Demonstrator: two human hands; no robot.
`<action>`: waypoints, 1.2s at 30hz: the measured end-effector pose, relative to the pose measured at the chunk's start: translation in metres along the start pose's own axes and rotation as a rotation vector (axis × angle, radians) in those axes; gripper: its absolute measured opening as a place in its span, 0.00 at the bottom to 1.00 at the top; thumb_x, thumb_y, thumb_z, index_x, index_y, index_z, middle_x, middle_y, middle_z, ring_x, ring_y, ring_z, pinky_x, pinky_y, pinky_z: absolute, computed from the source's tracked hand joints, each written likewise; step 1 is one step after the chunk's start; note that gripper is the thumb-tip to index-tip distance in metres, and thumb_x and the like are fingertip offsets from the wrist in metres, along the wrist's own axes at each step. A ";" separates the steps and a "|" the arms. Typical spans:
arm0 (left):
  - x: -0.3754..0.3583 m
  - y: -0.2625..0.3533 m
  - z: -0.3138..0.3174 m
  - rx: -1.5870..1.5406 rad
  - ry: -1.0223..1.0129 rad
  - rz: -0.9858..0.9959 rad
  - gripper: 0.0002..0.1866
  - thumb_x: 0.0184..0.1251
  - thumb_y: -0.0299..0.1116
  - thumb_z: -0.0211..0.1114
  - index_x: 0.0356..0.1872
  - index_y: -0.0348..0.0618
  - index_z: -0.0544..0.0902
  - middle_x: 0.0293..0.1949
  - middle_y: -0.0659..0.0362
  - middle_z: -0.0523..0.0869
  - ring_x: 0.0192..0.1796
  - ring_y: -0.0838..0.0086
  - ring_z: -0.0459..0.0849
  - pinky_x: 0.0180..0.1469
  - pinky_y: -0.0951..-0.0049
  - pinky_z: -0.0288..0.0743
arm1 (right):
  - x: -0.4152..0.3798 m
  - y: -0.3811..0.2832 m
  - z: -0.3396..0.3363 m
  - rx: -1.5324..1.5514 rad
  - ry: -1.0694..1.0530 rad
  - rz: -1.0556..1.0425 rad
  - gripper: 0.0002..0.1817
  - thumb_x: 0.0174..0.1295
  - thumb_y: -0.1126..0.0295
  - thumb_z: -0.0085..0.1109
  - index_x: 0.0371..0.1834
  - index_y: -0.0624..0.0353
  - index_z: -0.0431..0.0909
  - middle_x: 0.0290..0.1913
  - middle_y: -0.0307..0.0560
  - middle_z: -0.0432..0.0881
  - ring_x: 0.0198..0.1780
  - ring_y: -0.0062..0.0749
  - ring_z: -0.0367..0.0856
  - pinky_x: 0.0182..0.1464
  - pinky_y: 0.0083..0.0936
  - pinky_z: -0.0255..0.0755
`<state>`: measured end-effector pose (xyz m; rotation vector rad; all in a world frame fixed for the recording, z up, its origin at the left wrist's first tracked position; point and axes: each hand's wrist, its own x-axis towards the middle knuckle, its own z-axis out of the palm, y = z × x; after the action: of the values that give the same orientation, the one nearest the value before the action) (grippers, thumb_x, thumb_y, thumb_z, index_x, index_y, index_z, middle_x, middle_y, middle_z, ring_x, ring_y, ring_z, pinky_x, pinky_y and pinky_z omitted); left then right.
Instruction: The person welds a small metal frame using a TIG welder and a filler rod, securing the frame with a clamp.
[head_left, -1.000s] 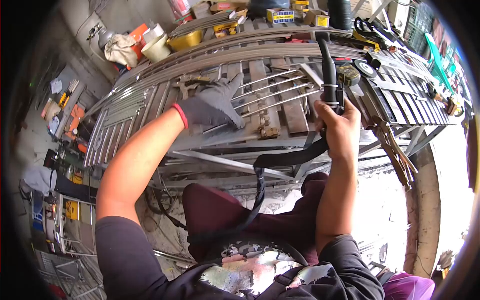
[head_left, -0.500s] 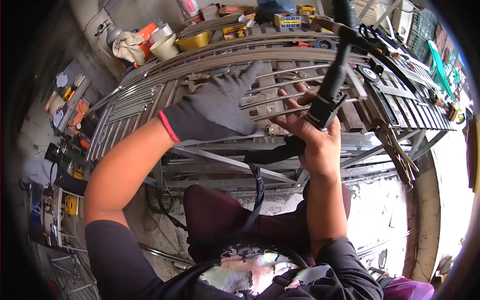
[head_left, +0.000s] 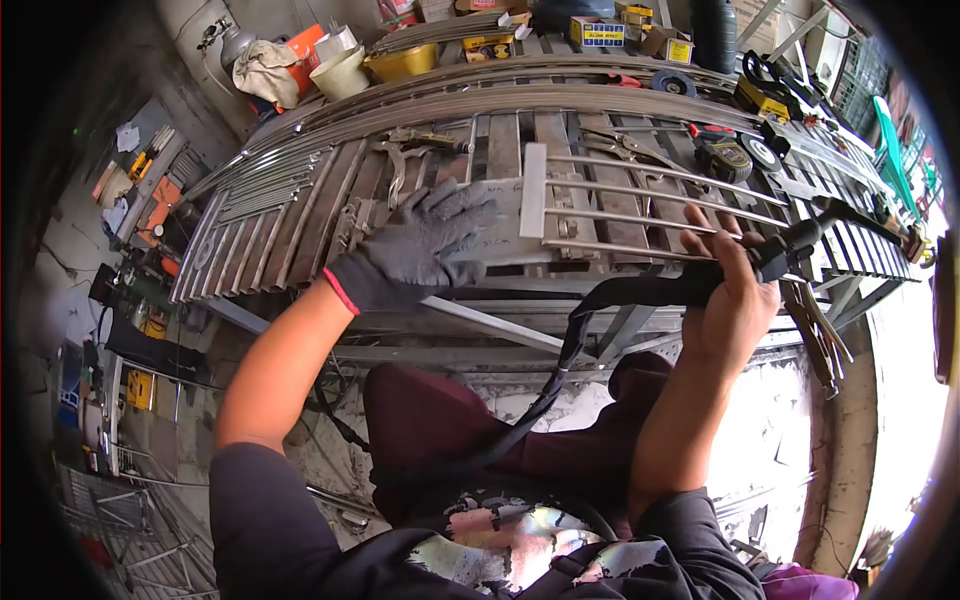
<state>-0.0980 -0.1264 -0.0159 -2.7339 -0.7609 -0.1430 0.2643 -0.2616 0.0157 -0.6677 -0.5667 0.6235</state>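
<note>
My left hand [head_left: 420, 245], in a grey glove with a red cuff, lies with fingers spread on a flat plate [head_left: 505, 215] bearing handwriting. Beside its fingertips is the flat end bar [head_left: 534, 190] of a comb-like metal piece, whose several parallel rods [head_left: 650, 193] run right. My bare right hand [head_left: 735, 290] is closed around a black welding torch [head_left: 790, 250], its head pointing right. The fingers of that hand also reach the right part of the rods. A black sleeved cable [head_left: 575, 345] hangs from the torch across my lap.
Locking pliers [head_left: 400, 160] lie on the slatted metal bench [head_left: 310, 215], near a bundle of cut rods [head_left: 270, 180]. A tape measure [head_left: 725, 160] and grinding discs [head_left: 762, 152] sit at right. Clamps [head_left: 815, 335] hang off the front edge. Tubs [head_left: 400, 62] and boxes [head_left: 598, 32] stand behind.
The rod piece has turned, its flat end bar going from the right to the left side. My right hand and the torch moved right and tipped down; my left hand drew back left.
</note>
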 end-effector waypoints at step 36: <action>-0.041 0.040 -0.024 -0.006 0.195 -0.296 0.40 0.80 0.56 0.66 0.80 0.36 0.74 0.78 0.48 0.79 0.80 0.51 0.73 0.85 0.45 0.56 | 0.013 0.024 0.022 -0.500 -0.452 0.555 0.12 0.76 0.65 0.69 0.50 0.63 0.81 0.27 0.51 0.87 0.20 0.37 0.88 0.20 0.27 0.77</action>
<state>-0.1129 -0.1866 -0.0103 -2.5481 -1.1016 -0.4678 0.2505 -0.2297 0.0163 -1.1857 -0.9863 1.1873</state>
